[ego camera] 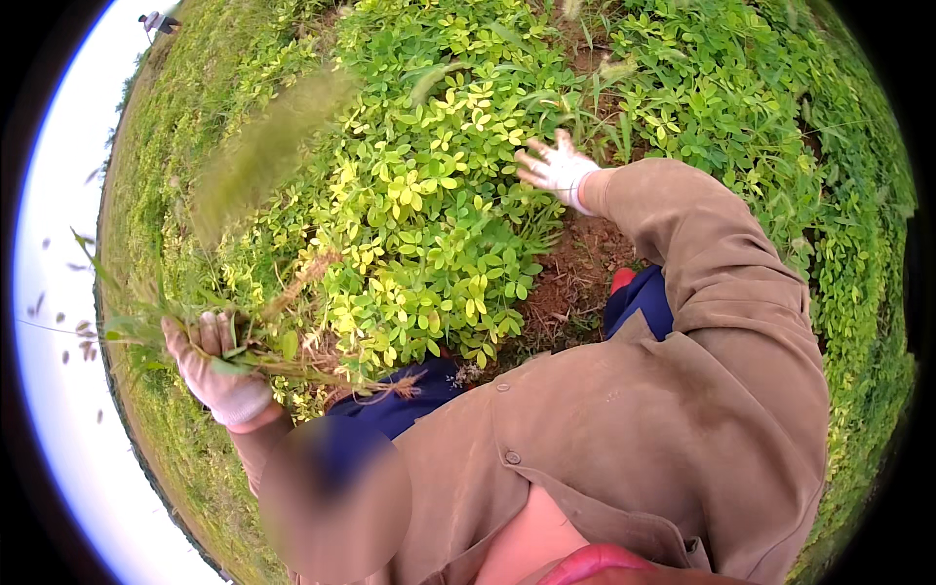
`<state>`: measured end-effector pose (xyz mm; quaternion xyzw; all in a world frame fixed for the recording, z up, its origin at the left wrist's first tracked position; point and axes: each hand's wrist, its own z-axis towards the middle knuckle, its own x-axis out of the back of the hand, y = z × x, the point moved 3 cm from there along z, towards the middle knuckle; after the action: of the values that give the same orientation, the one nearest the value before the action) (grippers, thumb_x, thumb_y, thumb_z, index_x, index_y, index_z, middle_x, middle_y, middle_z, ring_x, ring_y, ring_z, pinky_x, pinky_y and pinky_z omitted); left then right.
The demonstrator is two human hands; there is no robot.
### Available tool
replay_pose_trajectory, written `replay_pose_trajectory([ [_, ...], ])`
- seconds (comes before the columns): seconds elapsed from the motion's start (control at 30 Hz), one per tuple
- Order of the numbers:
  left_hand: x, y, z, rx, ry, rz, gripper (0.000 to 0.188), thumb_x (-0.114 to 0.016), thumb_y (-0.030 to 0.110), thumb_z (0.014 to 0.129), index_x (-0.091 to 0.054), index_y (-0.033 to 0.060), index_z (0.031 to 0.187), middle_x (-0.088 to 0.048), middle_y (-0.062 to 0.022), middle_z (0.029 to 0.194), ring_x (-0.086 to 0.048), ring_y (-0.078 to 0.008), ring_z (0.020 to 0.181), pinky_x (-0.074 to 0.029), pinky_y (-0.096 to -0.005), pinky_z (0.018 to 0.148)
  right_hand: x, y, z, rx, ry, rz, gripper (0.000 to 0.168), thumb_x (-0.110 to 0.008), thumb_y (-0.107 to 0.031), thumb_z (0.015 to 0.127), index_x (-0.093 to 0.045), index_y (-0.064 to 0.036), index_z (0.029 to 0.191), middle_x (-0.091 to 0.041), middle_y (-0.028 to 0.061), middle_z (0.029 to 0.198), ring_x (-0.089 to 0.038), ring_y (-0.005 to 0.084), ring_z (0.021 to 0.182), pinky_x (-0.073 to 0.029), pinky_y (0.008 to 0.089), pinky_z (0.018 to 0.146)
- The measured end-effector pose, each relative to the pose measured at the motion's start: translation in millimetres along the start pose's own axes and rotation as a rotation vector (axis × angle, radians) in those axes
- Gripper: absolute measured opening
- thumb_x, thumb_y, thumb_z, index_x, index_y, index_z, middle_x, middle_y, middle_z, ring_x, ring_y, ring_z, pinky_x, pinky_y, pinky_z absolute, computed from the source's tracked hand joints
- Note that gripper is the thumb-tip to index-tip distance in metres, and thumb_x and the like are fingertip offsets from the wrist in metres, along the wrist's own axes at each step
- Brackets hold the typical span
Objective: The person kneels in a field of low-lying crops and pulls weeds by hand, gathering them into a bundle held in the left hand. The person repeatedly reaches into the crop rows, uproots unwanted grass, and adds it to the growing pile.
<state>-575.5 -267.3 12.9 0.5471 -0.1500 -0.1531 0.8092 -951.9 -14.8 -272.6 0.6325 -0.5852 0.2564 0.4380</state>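
Observation:
My left hand, in a soiled white glove, is closed around a bunch of pulled weeds, whose reddish roots hang toward my lap and whose stems rise past the fingers. My right hand, in a white glove with bare-looking, dirty fingertips, is spread at the edge of the low leafy plants and holds nothing. Grass blades grow close beside it. A blurred seed head crosses the view at the upper left, near the camera.
Reddish bare soil lies between the plant rows, by my red shoe. Another row of dense leafy plants runs on the right. Far off at the upper left, a person is in the field.

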Motion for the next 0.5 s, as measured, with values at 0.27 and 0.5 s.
replay_pose_trajectory([
  [0.27, -58, 32, -77, 0.221, 0.167, -0.162, 0.022, -0.045, 0.020, 0.098, -0.051, 0.0084, 0.116, -0.041, 0.0065, 0.064, -0.039, -0.0050, 0.051, -0.049, -0.0246, 0.061, -203, 39, 27, 0.614, -0.678, -0.578, 0.048, -0.050, -0.032, 0.090, -0.047, -0.015, 0.135, -0.048, 0.0082, 0.137, -0.049, 0.0257, 0.123, -0.044, 0.0442, 0.099],
  [0.5, -6, -39, -55, 0.216, 0.609, -0.015, 0.027, -0.046, 0.030, 0.098, -0.054, 0.0087, 0.113, -0.039, 0.0031, 0.063, -0.036, -0.0092, 0.055, -0.044, -0.0264, 0.066, -126, 27, 15, 0.020, -0.267, 0.308, 0.030, -0.047, -0.024, 0.090, -0.067, -0.004, 0.101, -0.067, 0.0173, 0.098, -0.064, 0.0317, 0.092, -0.049, 0.0395, 0.084],
])
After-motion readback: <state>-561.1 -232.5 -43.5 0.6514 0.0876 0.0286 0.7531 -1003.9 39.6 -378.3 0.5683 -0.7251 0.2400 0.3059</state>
